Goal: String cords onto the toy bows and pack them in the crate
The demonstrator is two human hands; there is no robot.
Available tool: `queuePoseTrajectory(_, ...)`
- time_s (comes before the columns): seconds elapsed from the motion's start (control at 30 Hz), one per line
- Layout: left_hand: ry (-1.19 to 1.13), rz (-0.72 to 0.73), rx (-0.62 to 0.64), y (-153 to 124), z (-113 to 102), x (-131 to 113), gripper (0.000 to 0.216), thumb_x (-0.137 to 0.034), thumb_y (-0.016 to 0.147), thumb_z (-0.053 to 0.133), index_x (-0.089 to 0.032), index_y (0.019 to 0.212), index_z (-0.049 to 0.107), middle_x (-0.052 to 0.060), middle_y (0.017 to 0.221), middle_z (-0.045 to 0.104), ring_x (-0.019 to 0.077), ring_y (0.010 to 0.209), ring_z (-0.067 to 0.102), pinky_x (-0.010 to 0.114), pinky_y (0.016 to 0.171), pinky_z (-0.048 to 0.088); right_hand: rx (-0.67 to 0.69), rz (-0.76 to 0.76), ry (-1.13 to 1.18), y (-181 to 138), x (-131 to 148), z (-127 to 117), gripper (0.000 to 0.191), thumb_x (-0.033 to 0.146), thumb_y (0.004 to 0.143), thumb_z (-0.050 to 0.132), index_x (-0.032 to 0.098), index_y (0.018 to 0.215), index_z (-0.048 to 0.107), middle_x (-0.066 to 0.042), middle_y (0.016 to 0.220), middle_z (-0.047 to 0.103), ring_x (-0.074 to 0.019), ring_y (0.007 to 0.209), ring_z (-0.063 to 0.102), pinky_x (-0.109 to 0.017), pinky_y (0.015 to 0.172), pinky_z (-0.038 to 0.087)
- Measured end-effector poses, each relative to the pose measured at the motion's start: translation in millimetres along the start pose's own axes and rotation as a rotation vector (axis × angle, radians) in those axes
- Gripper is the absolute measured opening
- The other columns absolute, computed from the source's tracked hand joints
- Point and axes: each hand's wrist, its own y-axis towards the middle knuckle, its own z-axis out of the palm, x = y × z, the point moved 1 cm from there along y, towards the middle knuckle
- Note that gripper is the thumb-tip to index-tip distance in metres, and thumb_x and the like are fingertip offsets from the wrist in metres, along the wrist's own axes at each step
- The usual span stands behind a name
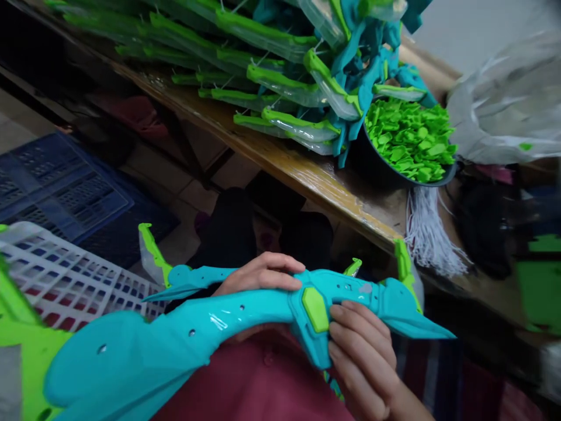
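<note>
Seen from above and read as a clock face: one long wooden table [322,175], slanting from 10 to 4 o'clock. On it, between 10 and 1 o'clock, stacked turquoise-and-green assemblies [289,88], too overlapped to count. At 9 o'clock, at least one blue crate [52,175]; nearer 8, one white lattice basket [26,228]. At 2 o'clock, one clear plastic bag [504,99]. Across the lap from 8 to 4 o'clock, one turquoise body [258,307], with a second turquoise body [201,278] partly hidden behind. For good work, probably best to brace the front body near its middle, keep it from rolling, and press evenly rather than at one corner. At 2 o'clock, one dark bowl [372,164]; just below, one bundle of white cords [432,234]. Two hands: left hand [263,275], fingers together and curled over the front body's far edge; right hand [363,345], fingers bunched, tips against the body, thumb hidden, so cannot tell whether clamped. Between these, toward 5 o'clock, one six-sided green plate [315,310] in the body. Smallest, loose green pieces [407,140] heaped in the bowl, beyond counting.
</note>
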Motion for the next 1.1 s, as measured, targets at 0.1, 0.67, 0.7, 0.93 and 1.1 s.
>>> queuePoseTrajectory(0.1,0.111,0.084,0.093,9.0,-1.6,7.0,0.036,-0.033,0.097,0.069,-0.029,0.133,0.066,0.009,0.130,0.066,0.0225,0.111,0.064,0.033,0.096,0.053,-0.025,-0.069,-0.014,8.2,-7.4,-2.7,0.011,0.006,0.095,0.055,0.012,0.089,0.061,-0.011,0.117,0.066,-0.0276,0.121,0.065,-0.045,0.093,0.065)
queuePoseTrajectory(0.67,-0.308,-0.655,-0.128,17.3,-4.8,59.3,0.041,-0.053,0.082,0.077,-0.023,0.109,0.073,0.007,0.103,0.071,0.0253,0.099,0.065,0.033,0.089,0.056,0.626,0.410,0.217,120.9,-110.3,-16.5,0.024,0.039,0.103,0.060,0.018,0.113,0.064,-0.008,0.108,0.069,-0.0190,0.097,0.066,-0.029,0.084,0.053)
queuePoseTrajectory(0.7,-0.327,-0.697,-0.171,13.4,-6.6,63.7,0.042,-0.054,0.082,0.077,-0.023,0.109,0.073,0.007,0.105,0.071,0.0255,0.100,0.064,0.034,0.091,0.055,0.586,0.430,0.164,126.2,-140.8,-20.0,0.019,0.035,0.102,0.060,0.019,0.108,0.067,-0.007,0.104,0.070,-0.0183,0.094,0.066,-0.028,0.084,0.052)
queuePoseTrajectory(0.93,-0.413,-0.849,-0.366,2.8,-10.2,63.7,0.039,-0.051,0.079,0.082,-0.018,0.098,0.071,0.005,0.088,0.069,0.0210,0.083,0.065,0.032,0.080,0.060,0.542,0.712,-0.707,121.2,-336.9,-10.9,0.021,0.013,0.089,0.065,0.008,0.107,0.075,-0.020,0.116,0.069,-0.0287,0.102,0.066,-0.036,0.083,0.046)
queuePoseTrajectory(1.1,-0.568,-0.900,-0.504,3.4,-10.4,65.9,0.045,-0.049,0.075,0.086,-0.017,0.101,0.068,0.004,0.085,0.069,0.0174,0.071,0.065,0.029,0.065,0.060,0.731,0.781,-0.792,128.3,-355.3,-2.3,0.041,0.030,0.096,0.057,-0.004,0.112,0.072,-0.028,0.115,0.067,-0.0275,0.105,0.068,-0.036,0.072,0.038)
